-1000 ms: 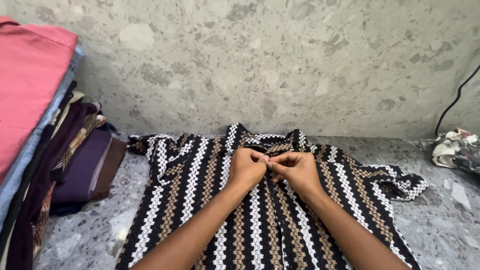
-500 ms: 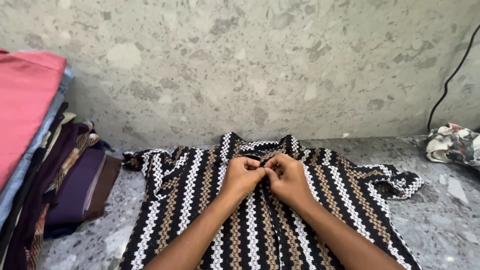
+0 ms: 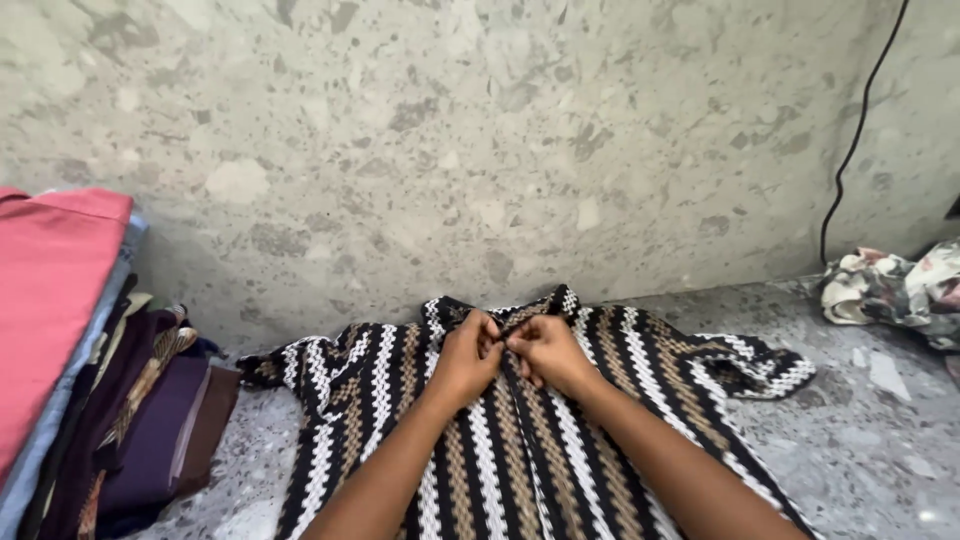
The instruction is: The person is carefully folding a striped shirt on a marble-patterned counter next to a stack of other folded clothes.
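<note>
Both our hands sliding up toward the collar, left hand point(image 3: 465, 358) and right hand point(image 3: 545, 352) pinching the striped shirt point(image 3: 520, 450) closed, lying on speckled stone counter point(image 3: 860, 440), matching wall point(image 3: 450, 150) rising behind.

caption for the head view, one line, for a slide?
Left hand and right hand pinch the front placket of a black, white and tan striped shirt laid flat on a stone floor.
</note>
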